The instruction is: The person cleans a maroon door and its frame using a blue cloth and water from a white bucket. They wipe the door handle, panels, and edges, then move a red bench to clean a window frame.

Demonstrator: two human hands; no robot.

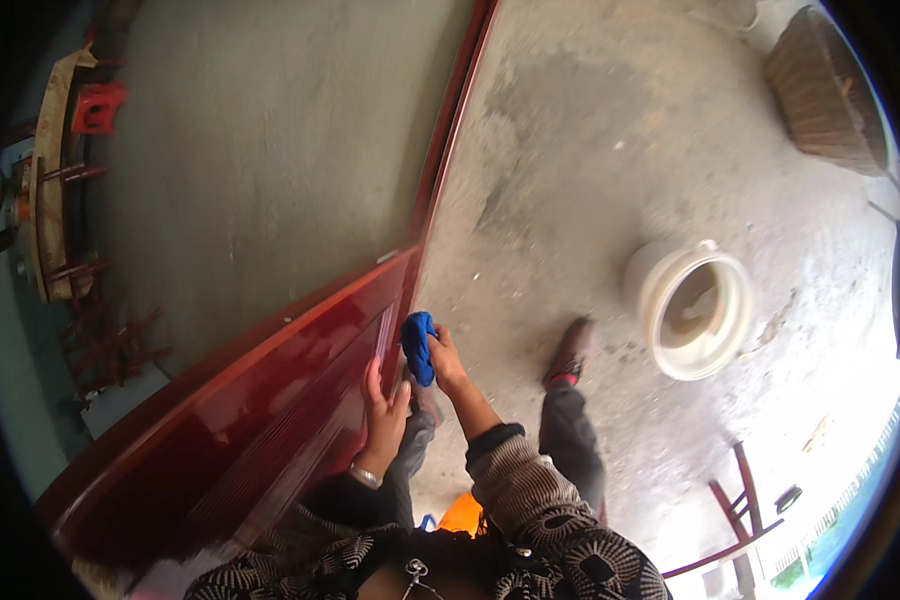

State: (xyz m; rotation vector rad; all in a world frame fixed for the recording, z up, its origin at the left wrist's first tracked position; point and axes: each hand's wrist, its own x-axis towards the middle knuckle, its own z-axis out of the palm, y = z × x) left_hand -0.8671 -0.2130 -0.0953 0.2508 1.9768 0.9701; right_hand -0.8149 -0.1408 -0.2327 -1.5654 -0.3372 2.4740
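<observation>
A folded blue cloth [418, 349] is gripped in my right hand [446, 364], close beside the lower edge of a dark red panelled door [292, 405]. My left hand [386, 427], with a metal bracelet at the wrist, holds nothing. Its fingers are spread in front of the door's glossy face; whether they touch it I cannot tell. The door stands on my left, with its top edge [240, 337] slanting across the view. Between the cloth and the door there appears to be little or no gap.
To my right a white plastic bucket [649, 300] holds cloudy liquid. A woven basket [817, 90] stands farther off. A wooden stool or chair [746, 495] is at lower right. Beyond the door are a red plastic stool [99, 109] and a wooden table [52, 187]. Something orange [461, 514] lies near my feet.
</observation>
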